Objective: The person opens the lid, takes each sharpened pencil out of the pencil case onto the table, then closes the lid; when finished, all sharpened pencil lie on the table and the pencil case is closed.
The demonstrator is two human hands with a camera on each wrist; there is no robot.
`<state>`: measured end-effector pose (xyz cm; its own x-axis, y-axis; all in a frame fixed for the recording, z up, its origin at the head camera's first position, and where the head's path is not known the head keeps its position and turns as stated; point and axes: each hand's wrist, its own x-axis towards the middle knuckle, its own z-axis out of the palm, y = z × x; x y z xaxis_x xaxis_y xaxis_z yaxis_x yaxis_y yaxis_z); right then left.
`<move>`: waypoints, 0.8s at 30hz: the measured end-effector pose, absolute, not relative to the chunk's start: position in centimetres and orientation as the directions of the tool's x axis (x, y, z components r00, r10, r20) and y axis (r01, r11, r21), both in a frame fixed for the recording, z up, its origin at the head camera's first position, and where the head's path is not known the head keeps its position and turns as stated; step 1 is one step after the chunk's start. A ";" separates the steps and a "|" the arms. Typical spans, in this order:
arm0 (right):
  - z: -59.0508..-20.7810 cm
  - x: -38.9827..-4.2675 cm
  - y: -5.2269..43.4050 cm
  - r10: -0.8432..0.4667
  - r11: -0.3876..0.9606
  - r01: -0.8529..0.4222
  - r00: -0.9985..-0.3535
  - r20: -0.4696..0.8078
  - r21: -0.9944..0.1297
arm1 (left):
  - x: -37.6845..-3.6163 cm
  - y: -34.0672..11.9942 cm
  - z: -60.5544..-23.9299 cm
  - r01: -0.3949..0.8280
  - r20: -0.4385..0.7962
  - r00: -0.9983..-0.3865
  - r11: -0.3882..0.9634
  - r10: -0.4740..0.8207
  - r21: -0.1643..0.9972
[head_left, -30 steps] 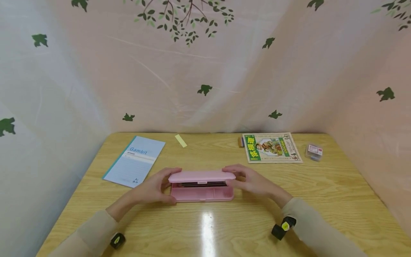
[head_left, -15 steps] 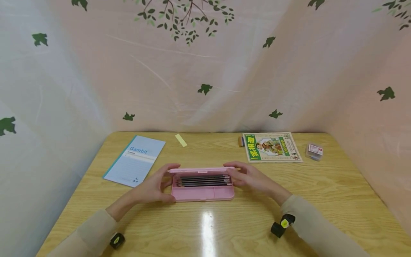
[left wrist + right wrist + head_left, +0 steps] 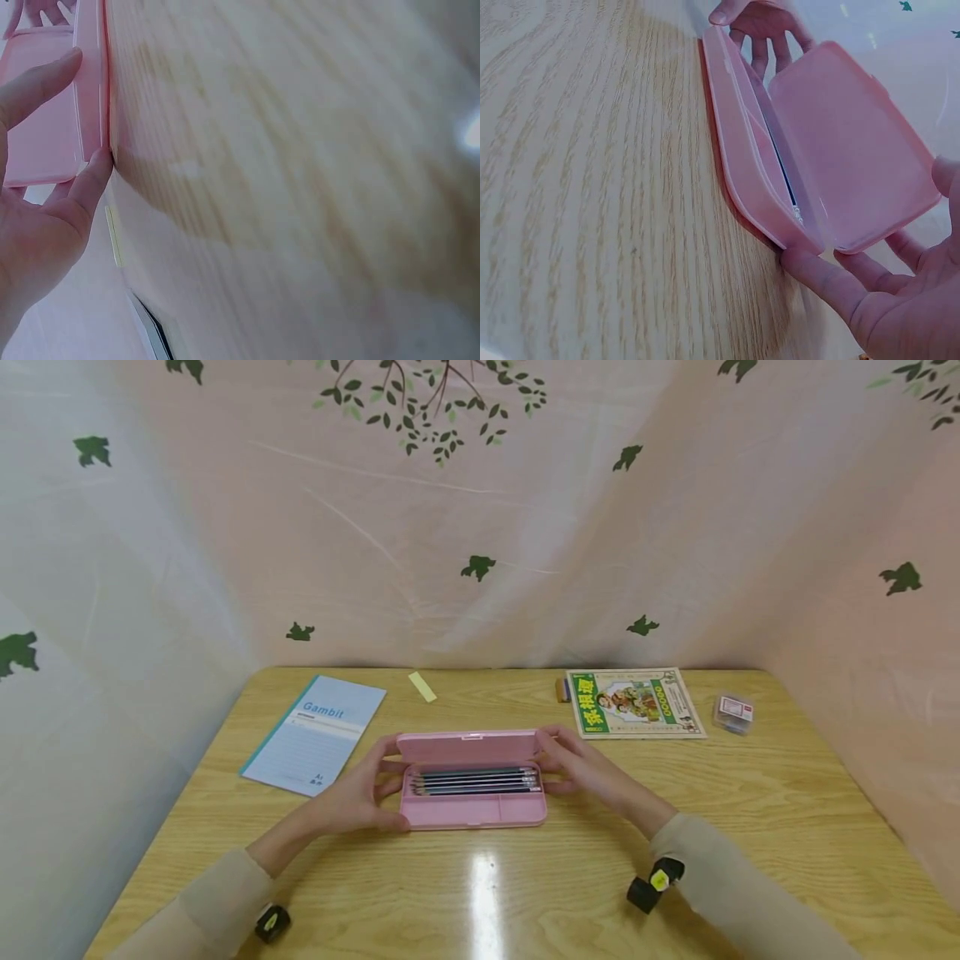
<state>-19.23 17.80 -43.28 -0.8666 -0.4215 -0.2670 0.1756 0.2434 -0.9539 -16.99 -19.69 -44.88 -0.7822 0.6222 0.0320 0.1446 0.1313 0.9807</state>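
Observation:
A pink pencil case [image 3: 472, 812] lies open at the middle of the wooden table [image 3: 480, 893], its lid [image 3: 467, 748] raised upright at the back. Several dark pencils [image 3: 474, 781] lie in its tray. My left hand [image 3: 393, 785] holds the case's left end, thumb at the front corner and fingers up on the lid. My right hand [image 3: 547, 764] holds the right end the same way. In the left wrist view the left hand's thumb [image 3: 94, 176] touches the case [image 3: 90, 97]. In the right wrist view the right hand [image 3: 885, 292] cups the lid [image 3: 847, 150] and the tray's corner [image 3: 757, 172].
A blue notebook [image 3: 315, 735] lies at the back left, with a yellow slip [image 3: 422, 687] beside it. At the back right lie a green booklet [image 3: 633, 703], a small eraser [image 3: 562, 691] and a small clear box [image 3: 733, 714]. Printed curtains enclose the table on three sides.
The lid has swung up from nearly shut to upright, uncovering the pencils. The fingers of both hands followed it up and back; the tray stayed in place.

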 end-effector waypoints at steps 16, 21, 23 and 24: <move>-43.9 -19.5 17.2 -0.291 0.172 0.244 -0.913 -0.285 -0.955 | -17.1 -19.4 -45.1 0.188 0.063 -0.814 0.159 0.578 0.969; -44.3 -19.3 17.1 -0.284 0.153 0.227 -0.922 -0.263 -0.962 | -17.1 -19.4 -45.1 0.190 0.056 -0.818 0.177 0.573 0.966; -44.4 -19.1 17.3 -0.309 0.153 0.186 -0.924 -0.226 -0.971 | -17.1 -19.4 -45.1 0.191 0.059 -0.817 0.173 0.573 0.966; -44.4 -19.1 17.5 -0.325 0.166 0.157 -0.923 -0.204 -0.973 | -17.2 -19.4 -45.1 0.191 0.060 -0.818 0.172 0.572 0.966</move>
